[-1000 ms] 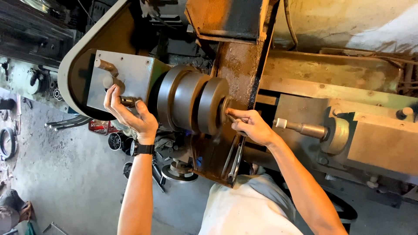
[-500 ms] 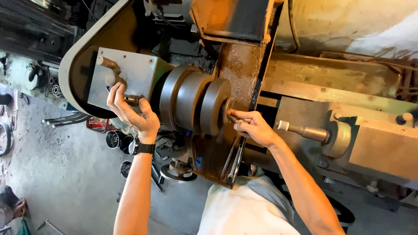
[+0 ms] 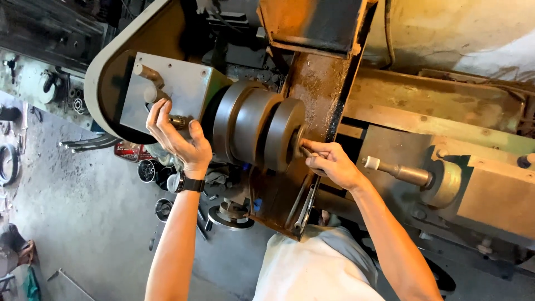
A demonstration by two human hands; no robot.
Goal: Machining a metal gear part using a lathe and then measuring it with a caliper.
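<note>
A stepped grey pulley (image 3: pixel 256 132) with three tiers sticks out of an old lathe's grey-green headstock box (image 3: pixel 177 83). My left hand (image 3: pixel 177 140) wraps a small metal knob on the box's side, just left of the pulley; a black watch sits on that wrist. My right hand (image 3: pixel 327 161) presses its fingertips against the hub at the pulley's outer face, pinching a small part there that I cannot make out. A rusty brown plate (image 3: pixel 312 100) stands behind the pulley.
A curved belt guard (image 3: pixel 106 61) arcs around the box at left. A steel shaft with a white tip (image 3: pixel 393 170) juts from the machine at right. Round metal parts and tins (image 3: pixel 161 178) lie on the concrete floor below. My pale shirt (image 3: pixel 312 267) fills the bottom.
Both hands stay on the same spots. The view has shifted slightly; my right fingers have curled a little tighter at the pulley's hub.
</note>
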